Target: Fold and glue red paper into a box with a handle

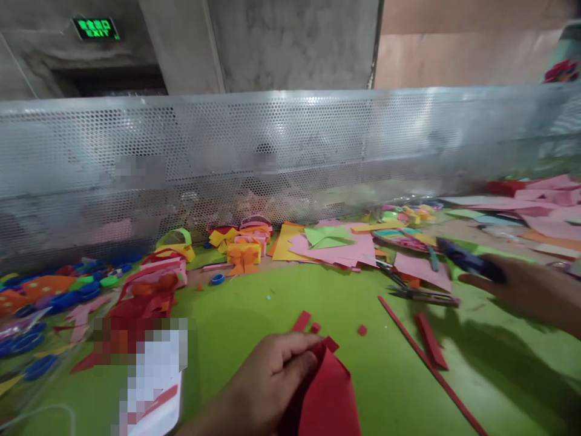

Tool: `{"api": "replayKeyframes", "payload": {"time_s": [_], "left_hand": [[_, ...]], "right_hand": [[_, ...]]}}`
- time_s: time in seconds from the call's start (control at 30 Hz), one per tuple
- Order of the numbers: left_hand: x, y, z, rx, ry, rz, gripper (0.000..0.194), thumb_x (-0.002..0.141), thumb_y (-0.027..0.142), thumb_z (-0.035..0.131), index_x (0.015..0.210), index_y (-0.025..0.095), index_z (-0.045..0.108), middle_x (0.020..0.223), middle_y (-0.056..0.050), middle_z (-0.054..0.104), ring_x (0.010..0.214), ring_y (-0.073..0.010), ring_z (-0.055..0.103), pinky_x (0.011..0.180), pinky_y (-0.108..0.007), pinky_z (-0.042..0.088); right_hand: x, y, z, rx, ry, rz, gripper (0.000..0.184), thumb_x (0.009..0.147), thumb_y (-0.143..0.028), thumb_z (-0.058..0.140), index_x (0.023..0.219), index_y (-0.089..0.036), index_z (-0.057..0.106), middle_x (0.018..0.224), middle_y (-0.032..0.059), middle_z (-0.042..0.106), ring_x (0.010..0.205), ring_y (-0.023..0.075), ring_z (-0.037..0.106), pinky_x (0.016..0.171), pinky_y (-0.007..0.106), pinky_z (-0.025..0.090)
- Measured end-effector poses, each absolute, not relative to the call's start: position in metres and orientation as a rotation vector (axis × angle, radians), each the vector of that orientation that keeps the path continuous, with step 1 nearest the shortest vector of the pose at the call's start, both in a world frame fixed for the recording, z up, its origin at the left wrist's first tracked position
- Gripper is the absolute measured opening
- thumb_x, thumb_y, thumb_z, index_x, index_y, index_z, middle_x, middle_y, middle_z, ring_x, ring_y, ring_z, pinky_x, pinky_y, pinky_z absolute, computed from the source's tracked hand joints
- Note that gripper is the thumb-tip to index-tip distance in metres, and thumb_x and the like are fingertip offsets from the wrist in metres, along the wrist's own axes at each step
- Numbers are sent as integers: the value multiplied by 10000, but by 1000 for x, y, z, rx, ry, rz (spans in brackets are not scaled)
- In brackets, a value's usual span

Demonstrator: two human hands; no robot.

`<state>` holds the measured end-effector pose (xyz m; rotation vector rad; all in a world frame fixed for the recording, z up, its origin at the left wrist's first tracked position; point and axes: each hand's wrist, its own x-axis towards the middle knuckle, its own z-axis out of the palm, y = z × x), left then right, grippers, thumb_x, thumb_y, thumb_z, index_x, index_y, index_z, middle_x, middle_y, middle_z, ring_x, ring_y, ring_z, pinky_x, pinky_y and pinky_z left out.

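My left hand (pixel 276 381) is closed on a folded piece of red paper (pixel 330 396), the thumb lying over its left edge. It is low over the green table top (pixel 254 315). On the right, my right hand (pixel 521 284) grips a dark blue tool that looks like a stapler (pixel 472 260), held above the table and slightly blurred. Just left of it lies a metal plier-like tool (pixel 424 295). Small red paper scraps (pixel 362 330) lie beyond the red paper. A long thin red strip (pixel 426 360) and a shorter red strip (pixel 430 342) rest to its right.
Sheets of pink paper (pixel 333 249) and coloured paper lie along the back, before a perforated metal screen (pixel 281 133). Small paper bags (pixel 245 254) stand left of them. Several blue rings (pixel 40 366) lie far left. A phone (pixel 158 387), partly pixelated, rests at lower left.
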<state>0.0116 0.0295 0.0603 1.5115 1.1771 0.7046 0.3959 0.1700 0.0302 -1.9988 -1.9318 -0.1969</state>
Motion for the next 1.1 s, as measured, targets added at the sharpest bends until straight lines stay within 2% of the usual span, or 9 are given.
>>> {"api": "replayKeyframes", "payload": {"time_s": [0.1, 0.17, 0.23, 0.33, 0.43, 0.53, 0.7, 0.87, 1.1], "left_hand": [[10, 29, 61, 1579, 1138, 762, 367, 871, 494, 505, 882, 190, 711, 834, -28, 635, 761, -175, 541, 702, -259, 408], [10, 29, 60, 1695, 1121, 812, 370, 889, 474, 496, 845, 185, 722, 870, -49, 621, 827, -188, 555, 786, -289, 418], [9, 30, 60, 1759, 1120, 850, 371, 902, 455, 489, 841, 179, 729, 856, -53, 599, 831, -187, 552, 830, -309, 415], [8, 31, 56, 1691, 1142, 912, 373, 890, 478, 513, 847, 182, 734, 820, -49, 602, 819, -189, 555, 818, -314, 426], [7, 34, 52, 1519, 1162, 1024, 335, 792, 514, 654, 855, 189, 709, 841, -43, 649, 835, -188, 579, 782, -294, 443], [7, 37, 50, 1311, 1112, 1119, 405, 654, 528, 786, 803, 181, 638, 742, -4, 639, 672, -129, 549, 641, -235, 427], [8, 38, 54, 1299, 1063, 1125, 499, 573, 581, 816, 669, 157, 571, 609, 24, 552, 560, -84, 452, 554, -204, 363], [6, 35, 52, 1349, 1035, 1107, 405, 649, 493, 803, 683, 157, 580, 625, 18, 563, 556, -78, 456, 535, -185, 351], [-3, 34, 46, 1902, 996, 1202, 181, 841, 227, 617, 1014, 250, 667, 776, 0, 666, 717, -128, 608, 686, -220, 450]], "right_hand": [[375, 168, 44, -1925, -2002, -80, 214, 756, -177, 685, 945, -78, 696, 1028, 307, 651, 807, 329, 653, 658, 421, 451], [339, 149, 44, -1737, -2092, 70, 326, 818, -226, 625, 1130, -131, 643, 1270, 251, 569, 990, 292, 624, 824, 400, 459], [294, 124, 46, -1457, -2234, 377, 270, 872, -359, 539, 1088, -232, 640, 1113, 98, 672, 921, 185, 642, 787, 280, 494], [235, 94, 56, -929, -2234, 1295, 319, 778, -429, 605, 987, -190, 644, 919, 68, 680, 783, 170, 611, 669, 274, 494], [204, 85, 63, -841, -2049, 1586, 245, 684, -331, 699, 856, -168, 634, 759, 15, 648, 672, 116, 550, 584, 222, 423], [195, 88, 62, -777, -1873, 1831, 169, 670, -239, 692, 820, -169, 660, 703, -22, 636, 634, 81, 529, 590, 196, 395], [197, 93, 59, -813, -1838, 1976, 99, 655, -192, 704, 748, -157, 712, 649, -35, 618, 583, 50, 499, 541, 158, 359], [200, 96, 50, -690, -1667, 2235, 243, 577, -306, 813, 743, -140, 751, 625, -3, 626, 545, 61, 521, 537, 175, 394], [196, 87, 46, -847, -1666, 2051, 135, 591, -182, 654, 686, -158, 746, 588, -15, 624, 537, 62, 487, 537, 174, 376]]}}
